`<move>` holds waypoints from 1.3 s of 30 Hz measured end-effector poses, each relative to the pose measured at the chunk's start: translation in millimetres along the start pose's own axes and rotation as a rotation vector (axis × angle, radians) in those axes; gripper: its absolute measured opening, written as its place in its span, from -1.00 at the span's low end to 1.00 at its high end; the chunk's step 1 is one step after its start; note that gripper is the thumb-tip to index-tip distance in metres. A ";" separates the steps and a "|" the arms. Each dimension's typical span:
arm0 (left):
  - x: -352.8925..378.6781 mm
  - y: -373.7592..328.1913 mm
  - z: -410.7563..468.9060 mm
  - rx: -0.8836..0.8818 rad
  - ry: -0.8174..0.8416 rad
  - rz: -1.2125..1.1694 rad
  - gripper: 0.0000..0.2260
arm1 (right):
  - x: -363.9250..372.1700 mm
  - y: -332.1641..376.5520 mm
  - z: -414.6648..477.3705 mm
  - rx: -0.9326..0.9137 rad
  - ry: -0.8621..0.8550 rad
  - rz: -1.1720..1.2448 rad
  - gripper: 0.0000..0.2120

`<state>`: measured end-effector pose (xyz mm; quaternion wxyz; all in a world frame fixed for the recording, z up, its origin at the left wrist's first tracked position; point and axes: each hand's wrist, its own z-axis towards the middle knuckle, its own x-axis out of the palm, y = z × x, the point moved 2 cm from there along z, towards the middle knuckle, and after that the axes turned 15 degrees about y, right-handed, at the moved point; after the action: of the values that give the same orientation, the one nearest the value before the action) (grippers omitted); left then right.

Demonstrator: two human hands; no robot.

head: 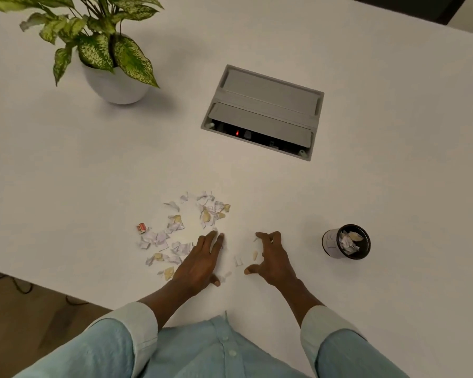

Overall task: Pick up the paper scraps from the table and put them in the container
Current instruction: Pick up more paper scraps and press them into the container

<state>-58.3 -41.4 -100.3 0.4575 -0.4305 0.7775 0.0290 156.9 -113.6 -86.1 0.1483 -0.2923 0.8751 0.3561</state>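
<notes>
The left hand (pixel 202 261) lay flat, grip empty, corralling paper scraps (pixel 175 236) on the tabletop (pixel 366 186); the right hand (pixel 271 257) hovered clawed, holding nothing, over strays; the container (pixel 347 242) stood right, partly filled.

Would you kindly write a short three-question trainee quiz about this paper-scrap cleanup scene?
1. True or false: the small dark cylindrical container already holds scraps.
2. Which hand is nearer the container: A left hand, B right hand?
3. Fill in: most torn white and tan paper scraps lie on the white table to the ___ of the hands.

Key: 1 true; 2 B; 3 left.
</notes>
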 end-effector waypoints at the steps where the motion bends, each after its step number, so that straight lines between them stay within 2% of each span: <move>1: -1.4 0.5 1.8 0.001 0.004 -0.017 0.11 | 1.1 4.7 3.6 -0.014 0.008 -0.007 0.04; 8: -12.8 -7.3 14.0 0.027 -0.016 -0.138 -0.51 | 15.2 28.8 18.6 -0.057 0.061 -0.151 -0.24; 13: -11.9 -17.0 16.3 0.031 -0.082 -0.109 -0.79 | 25.9 28.7 22.0 -0.107 0.050 -0.185 -0.72; 16: -13.7 -17.4 18.5 0.035 -0.103 -0.115 -0.86 | 33.7 29.7 20.9 -0.130 -0.003 -0.227 -0.91; 21: -19.4 -17.6 19.9 0.021 -0.134 -0.211 -0.85 | 40.6 32.7 17.7 -0.075 -0.074 -0.164 -0.84; 25: -26.5 -20.6 21.8 -0.054 -0.175 -0.402 -0.91 | 31.3 23.3 9.8 0.033 -0.149 0.063 -0.91; 29: -42.3 -32.4 27.7 -0.106 -0.273 -0.579 -0.93 | 10.0 7.1 -10.4 0.097 -0.225 0.351 -0.88; 32: -61.8 -57.2 36.8 -0.050 -0.329 -0.660 -0.90 | -13.0 -3.7 -33.4 0.114 -0.299 0.612 -0.84; 39: -112.8 -159.2 64.4 0.198 -0.331 -0.732 -0.94 | -78.5 -25.9 -93.0 0.053 -0.589 0.956 -0.81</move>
<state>120.5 -40.5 1.0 0.5956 -0.6221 0.4879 -0.1418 229.8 -162.6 2.0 0.2158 0.2527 0.8404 0.4281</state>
